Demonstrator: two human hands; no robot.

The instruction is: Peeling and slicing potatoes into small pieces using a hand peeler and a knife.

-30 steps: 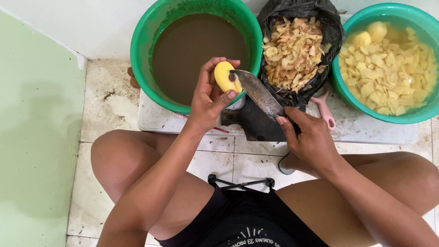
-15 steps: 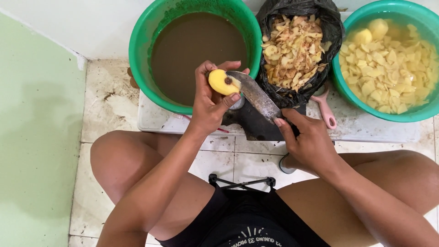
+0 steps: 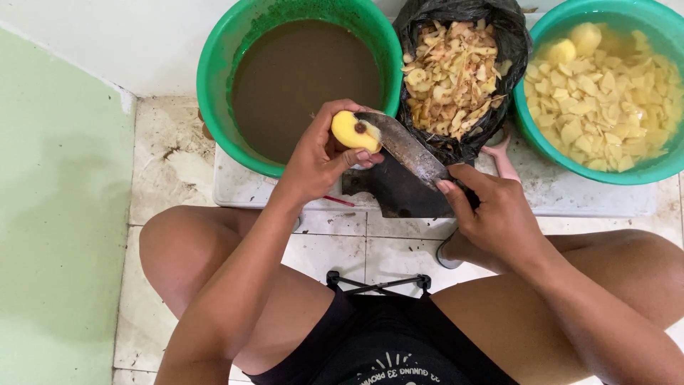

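Observation:
My left hand (image 3: 318,158) grips a peeled yellow potato (image 3: 351,130) with a dark spot on it, over the near rim of the green basin of brown water (image 3: 303,64). My right hand (image 3: 493,217) holds a broad steel knife (image 3: 407,147) by its handle. The blade's tip rests against the potato at the dark spot. A dark cutting board (image 3: 399,194) lies under the blade on a white tray (image 3: 242,187).
A black bag of potato peels (image 3: 456,68) stands between the basins. On the right a green basin (image 3: 605,85) holds cut potato pieces in water. A pink peeler handle (image 3: 501,158) lies by the bag. My bare knees flank the tiled floor.
The potato has been turned in my left hand, so the dark spot faces the blade. Both hands shifted slightly; the knife tip stays on the potato.

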